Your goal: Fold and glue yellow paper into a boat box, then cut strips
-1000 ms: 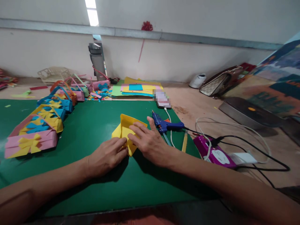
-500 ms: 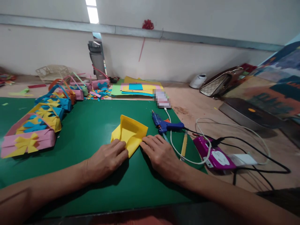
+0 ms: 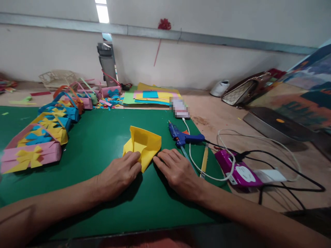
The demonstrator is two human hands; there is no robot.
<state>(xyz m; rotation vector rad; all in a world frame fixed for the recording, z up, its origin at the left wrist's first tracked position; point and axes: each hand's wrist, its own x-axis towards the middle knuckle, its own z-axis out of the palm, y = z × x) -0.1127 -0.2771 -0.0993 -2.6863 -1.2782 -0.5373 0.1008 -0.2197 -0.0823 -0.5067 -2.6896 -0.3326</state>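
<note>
On the table point(image 3: 103, 218), the left hand point(image 3: 119, 176) pinches folded yellow paper point(image 3: 150, 144) at seven o'clock; the right hand point(image 3: 178, 173), atop it a second ago, lies released at four, the hold seemingly one-sided.

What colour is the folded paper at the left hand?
The paper is yellow, clearest in the head view.

The right hand point(image 3: 178, 174), its fingers a second ago over the folded yellow paper point(image 3: 150, 146), now lies lower on the green mat point(image 3: 108, 134), fingertips at the paper's right edge. The lowered forearm point(image 3: 232, 203) uncovers a loop of white cable point(image 3: 218, 179). The paper sits slightly farther from the blue glue gun point(image 3: 193, 138).
</note>
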